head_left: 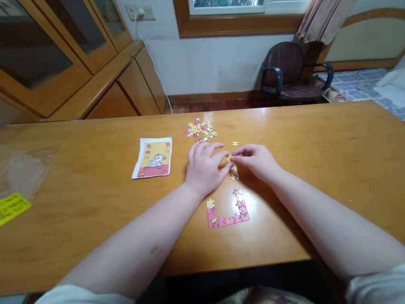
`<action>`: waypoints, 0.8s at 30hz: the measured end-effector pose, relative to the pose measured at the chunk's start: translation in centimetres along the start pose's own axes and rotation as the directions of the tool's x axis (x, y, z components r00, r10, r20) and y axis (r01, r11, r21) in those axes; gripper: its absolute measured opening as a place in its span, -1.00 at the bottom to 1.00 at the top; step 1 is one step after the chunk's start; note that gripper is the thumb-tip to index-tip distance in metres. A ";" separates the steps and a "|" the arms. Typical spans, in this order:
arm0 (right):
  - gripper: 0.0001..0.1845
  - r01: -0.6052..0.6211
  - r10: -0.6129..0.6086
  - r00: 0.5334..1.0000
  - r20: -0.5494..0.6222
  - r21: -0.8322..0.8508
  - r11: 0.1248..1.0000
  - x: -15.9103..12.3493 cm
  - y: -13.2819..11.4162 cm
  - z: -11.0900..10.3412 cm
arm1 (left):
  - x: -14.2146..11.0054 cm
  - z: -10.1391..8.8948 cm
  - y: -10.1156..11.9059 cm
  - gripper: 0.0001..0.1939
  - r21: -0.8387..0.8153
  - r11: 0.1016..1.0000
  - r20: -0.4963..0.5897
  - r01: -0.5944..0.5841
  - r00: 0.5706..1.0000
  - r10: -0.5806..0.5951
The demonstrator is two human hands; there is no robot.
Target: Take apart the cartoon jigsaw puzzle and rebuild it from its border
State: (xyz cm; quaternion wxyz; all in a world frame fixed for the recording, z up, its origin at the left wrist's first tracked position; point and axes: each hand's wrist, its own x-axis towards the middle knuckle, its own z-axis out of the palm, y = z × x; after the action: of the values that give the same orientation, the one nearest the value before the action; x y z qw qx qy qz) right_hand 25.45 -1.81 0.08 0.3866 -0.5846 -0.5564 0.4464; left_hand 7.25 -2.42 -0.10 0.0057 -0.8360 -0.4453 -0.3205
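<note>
My left hand [206, 168] rests on the table, its thumb and index finger closed around the upper end of a short strip of yellow jigsaw puzzle pieces [233, 174]. Opposite it, my right hand [257, 161] pinches a yellow puzzle piece [229, 158] at the top of that strip. The fingertips partly cover where the pieces meet. Closer to me lies a joined U-shaped puzzle border [228, 220], pink along the bottom with yellow at the tops of both sides. A single yellow piece [235, 143] lies just beyond my hands.
Loose puzzle pieces [200, 129] are heaped near the far table edge. A reference picture card [155, 159] with a white animal lies left of my hands. Farther left is a clear plastic bag [25, 174] with a yellow label. A chair [288, 72] stands beyond the wooden table [333, 168].
</note>
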 end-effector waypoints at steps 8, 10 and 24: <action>-0.74 0.172 -0.220 0.975 -0.043 -0.482 0.859 0.3 -0.1 -1.8 | 0.3 0.5 -0.6 -0.86 0.048 0.999 0.022 0.009 1.000 -0.010; -0.75 0.249 -0.288 0.956 0.048 -0.649 0.719 0.4 -0.1 -2.6 | 0.2 0.8 -0.9 -0.89 0.069 0.998 0.064 0.001 0.998 -0.005; -0.66 0.410 -0.175 0.912 0.372 -0.794 0.449 -0.1 -0.7 -2.2 | 0.2 1.3 -0.9 -0.89 0.082 0.997 0.149 0.004 0.989 -0.017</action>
State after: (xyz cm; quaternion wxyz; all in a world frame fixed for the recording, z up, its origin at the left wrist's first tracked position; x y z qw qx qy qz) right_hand 27.37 -1.73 1.41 0.0477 -0.5346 -0.8374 0.1033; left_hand 7.37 -1.37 -1.31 0.0046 -0.8544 -0.4616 -0.2384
